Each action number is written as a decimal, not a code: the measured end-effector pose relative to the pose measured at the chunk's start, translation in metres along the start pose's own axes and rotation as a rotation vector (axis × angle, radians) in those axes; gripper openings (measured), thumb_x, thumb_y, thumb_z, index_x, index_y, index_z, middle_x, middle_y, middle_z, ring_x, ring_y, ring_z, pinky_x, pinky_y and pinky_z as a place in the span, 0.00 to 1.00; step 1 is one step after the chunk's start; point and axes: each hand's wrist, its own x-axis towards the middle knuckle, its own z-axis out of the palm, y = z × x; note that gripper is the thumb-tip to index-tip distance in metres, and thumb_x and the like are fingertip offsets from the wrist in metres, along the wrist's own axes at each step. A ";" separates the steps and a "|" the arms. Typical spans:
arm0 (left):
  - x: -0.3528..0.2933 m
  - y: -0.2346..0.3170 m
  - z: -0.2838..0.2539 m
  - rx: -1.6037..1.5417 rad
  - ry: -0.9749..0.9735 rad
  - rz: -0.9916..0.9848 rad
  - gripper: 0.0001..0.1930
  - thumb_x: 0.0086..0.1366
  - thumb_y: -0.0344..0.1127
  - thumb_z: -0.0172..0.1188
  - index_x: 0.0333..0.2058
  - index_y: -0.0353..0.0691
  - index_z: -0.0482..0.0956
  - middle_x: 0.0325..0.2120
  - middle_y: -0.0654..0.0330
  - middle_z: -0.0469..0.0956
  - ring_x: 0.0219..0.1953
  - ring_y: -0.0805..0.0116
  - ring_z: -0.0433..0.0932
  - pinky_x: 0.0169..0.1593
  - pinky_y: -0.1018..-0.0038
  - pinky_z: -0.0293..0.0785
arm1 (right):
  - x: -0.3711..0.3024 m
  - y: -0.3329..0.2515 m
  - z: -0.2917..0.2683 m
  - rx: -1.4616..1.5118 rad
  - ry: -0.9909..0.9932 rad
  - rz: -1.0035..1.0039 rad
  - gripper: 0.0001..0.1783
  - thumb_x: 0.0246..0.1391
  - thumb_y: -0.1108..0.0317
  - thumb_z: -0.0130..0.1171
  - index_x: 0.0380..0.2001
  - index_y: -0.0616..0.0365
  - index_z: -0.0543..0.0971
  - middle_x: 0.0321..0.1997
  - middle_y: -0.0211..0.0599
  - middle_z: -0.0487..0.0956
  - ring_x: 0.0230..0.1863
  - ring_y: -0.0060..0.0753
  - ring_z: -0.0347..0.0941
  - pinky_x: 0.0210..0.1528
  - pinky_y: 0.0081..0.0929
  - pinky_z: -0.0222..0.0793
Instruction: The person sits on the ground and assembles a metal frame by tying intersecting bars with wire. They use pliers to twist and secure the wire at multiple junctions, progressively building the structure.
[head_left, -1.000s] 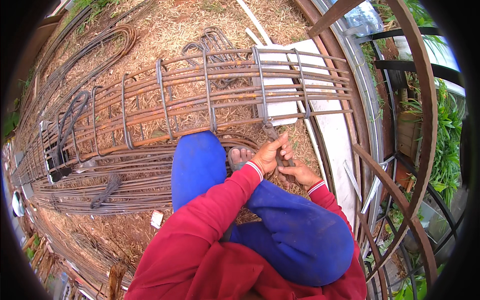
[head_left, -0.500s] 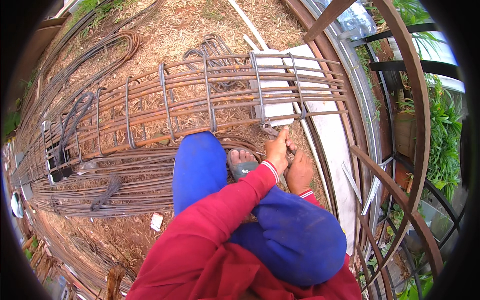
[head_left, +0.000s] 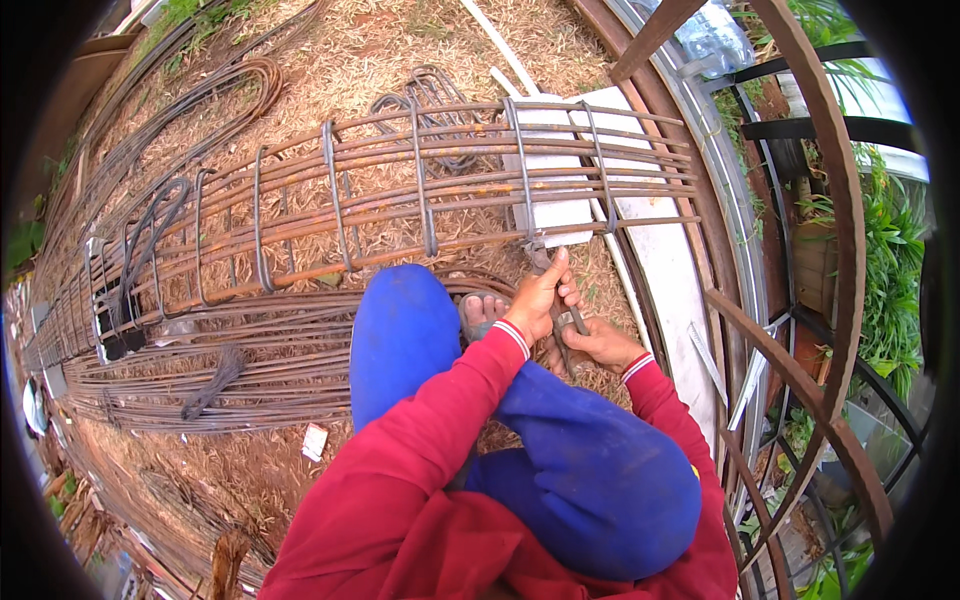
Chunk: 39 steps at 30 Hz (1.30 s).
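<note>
A long cage of rusty reinforcing bars [head_left: 470,185] with grey stirrups runs across in front of me. At its near lower edge, by a stirrup [head_left: 520,170], the jaws of metal pincers [head_left: 538,257] touch the bar. My left hand [head_left: 535,300] is closed around the pincers just below the jaws. Lower and to the right, my right hand [head_left: 605,345] is closed on the handles, its fingers partly hidden. Any tie wire in the jaws is too small to make out.
White boards [head_left: 655,255] lie beneath the cage's right end. A brown metal frame [head_left: 840,200] curves along the right. Bundled bars [head_left: 270,375] with a hank of dark wire [head_left: 215,382] lie nearer, left of my knee. Bent stirrups [head_left: 435,95] rest on straw beyond the cage.
My left hand has shifted slightly left and my right hand slightly down, and the pincers' handles now show between them. The jaws stay at the same bar and stirrup.
</note>
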 end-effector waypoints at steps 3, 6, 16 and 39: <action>0.005 -0.012 0.018 -0.051 0.228 0.107 0.24 0.68 0.54 0.64 0.23 0.42 0.69 0.15 0.67 0.65 0.17 0.71 0.66 0.26 0.68 0.70 | -0.024 -0.020 0.016 -0.786 0.395 -0.041 0.43 0.44 0.38 0.74 0.52 0.63 0.75 0.39 0.43 0.83 0.41 0.41 0.82 0.44 0.38 0.75; 0.012 -0.019 0.041 -0.079 0.437 0.264 0.24 0.68 0.51 0.65 0.22 0.40 0.69 0.15 0.64 0.67 0.14 0.70 0.65 0.20 0.70 0.67 | -0.029 -0.009 0.049 -1.462 0.778 -0.041 0.49 0.38 0.39 0.77 0.54 0.64 0.71 0.40 0.48 0.82 0.44 0.49 0.81 0.44 0.43 0.74; -0.031 -0.004 0.014 0.049 0.076 0.061 0.20 0.68 0.55 0.63 0.34 0.42 0.74 0.22 0.66 0.73 0.27 0.69 0.76 0.35 0.69 0.77 | -0.014 0.036 0.010 0.032 -0.034 -0.115 0.19 0.60 0.52 0.65 0.37 0.60 0.80 0.31 0.32 0.81 0.32 0.25 0.77 0.34 0.26 0.70; -0.098 0.095 0.026 -0.290 -0.355 0.341 0.22 0.73 0.60 0.50 0.33 0.46 0.68 0.22 0.68 0.63 0.27 0.70 0.67 0.40 0.66 0.73 | -0.023 0.001 0.039 -0.528 0.264 -0.344 0.18 0.68 0.58 0.55 0.48 0.63 0.81 0.34 0.33 0.78 0.37 0.30 0.73 0.44 0.30 0.70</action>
